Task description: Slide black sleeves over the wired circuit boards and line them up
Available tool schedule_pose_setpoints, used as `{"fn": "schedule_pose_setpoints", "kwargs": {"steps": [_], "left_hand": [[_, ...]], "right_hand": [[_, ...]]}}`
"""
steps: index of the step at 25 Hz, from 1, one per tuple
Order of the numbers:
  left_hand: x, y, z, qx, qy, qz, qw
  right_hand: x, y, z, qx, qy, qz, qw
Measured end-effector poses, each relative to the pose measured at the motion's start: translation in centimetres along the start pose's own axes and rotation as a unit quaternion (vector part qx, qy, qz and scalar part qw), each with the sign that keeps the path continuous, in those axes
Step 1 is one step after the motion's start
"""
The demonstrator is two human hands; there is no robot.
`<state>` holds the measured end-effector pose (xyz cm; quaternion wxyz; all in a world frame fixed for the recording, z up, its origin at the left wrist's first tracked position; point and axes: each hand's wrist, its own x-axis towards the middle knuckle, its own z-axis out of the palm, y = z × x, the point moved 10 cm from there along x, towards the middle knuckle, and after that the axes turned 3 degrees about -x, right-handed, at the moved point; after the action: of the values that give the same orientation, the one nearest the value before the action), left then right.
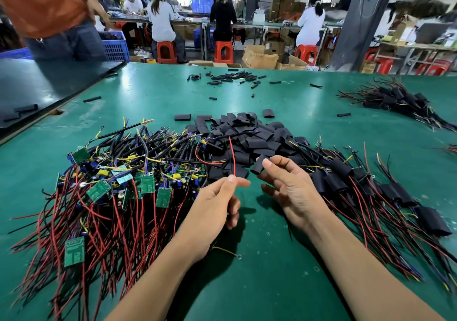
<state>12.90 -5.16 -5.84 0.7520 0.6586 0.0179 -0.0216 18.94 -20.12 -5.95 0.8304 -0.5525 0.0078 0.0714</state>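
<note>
Fingers (242,182) of left hand (212,204) pinch red wire (232,157), right hand (289,187) seemingly sleeve (258,166).

Single wide-angle head view, forward and down, close over left hand (212,209) and right hand (289,187) at green table (272,278)

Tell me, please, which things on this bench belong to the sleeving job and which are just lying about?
Job in hand: left hand pinching red wire; right hand holding black sleeve; bare board pile; loose sleeve pile; sleeved row.
Lying about: thin tube offcuts; stray yellow lead; dark panel; blue crate.
</note>
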Motion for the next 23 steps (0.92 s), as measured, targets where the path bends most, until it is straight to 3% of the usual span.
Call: {"fn": "schedule_pose_setpoints", "kwargs": {"steps": [8, 16, 23], "left_hand": [[0.0, 0.7, 0.0, 0.033, -0.005, 0.040, 0.999], [0.0, 1.5, -2.0, 0.143, 0.106, 0.104, 0.979], [-0.2, 1.8, -2.2, 0.162, 0.127, 0.107, 0.973]], "right_hand": [[0.2, -0.7, -0.4, 0.060, 0.025, -0.010, 0.998], [0.2, -1.4, -0.3, 0.090, 0.010, -0.031, 0.995], [0.3, -2.5, -1.1, 0.070, 0.037, -0.076, 0.994]]}}
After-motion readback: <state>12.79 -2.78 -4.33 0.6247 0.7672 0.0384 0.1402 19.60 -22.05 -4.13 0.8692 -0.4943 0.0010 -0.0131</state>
